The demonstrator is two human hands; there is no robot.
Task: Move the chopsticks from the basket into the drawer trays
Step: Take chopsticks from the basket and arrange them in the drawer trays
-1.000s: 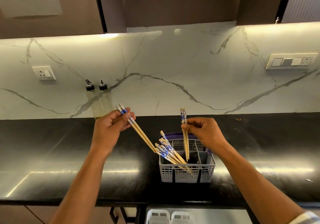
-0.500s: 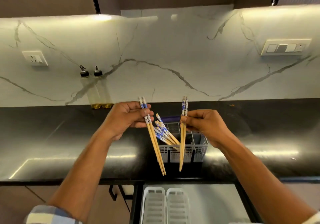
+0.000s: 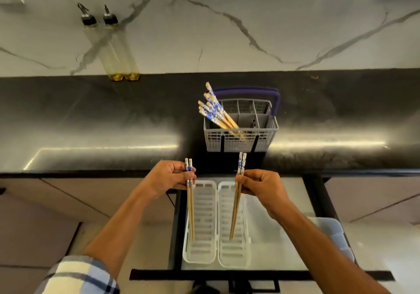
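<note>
Bottom of frame: open drawer [image 3: 284, 243] with two white trays [image 3: 202, 251] side by side, both slotted, and clear room to the right of them. Left hand [image 3: 169, 176] has its fingers clamped on a pair [image 3: 190, 207] hanging tips-down over the left tray's left edge. Right hand [image 3: 261, 185] is pinching a second pair [image 3: 236, 207] over the right tray. Further up, the basket [image 3: 241, 142] sits near the front edge of the black bench [image 3: 91, 123], with more chopsticks [image 3: 213, 108] leaning out its left compartment. Two oil bottles [image 3: 113, 50] stand at the wall, upper left.
</note>
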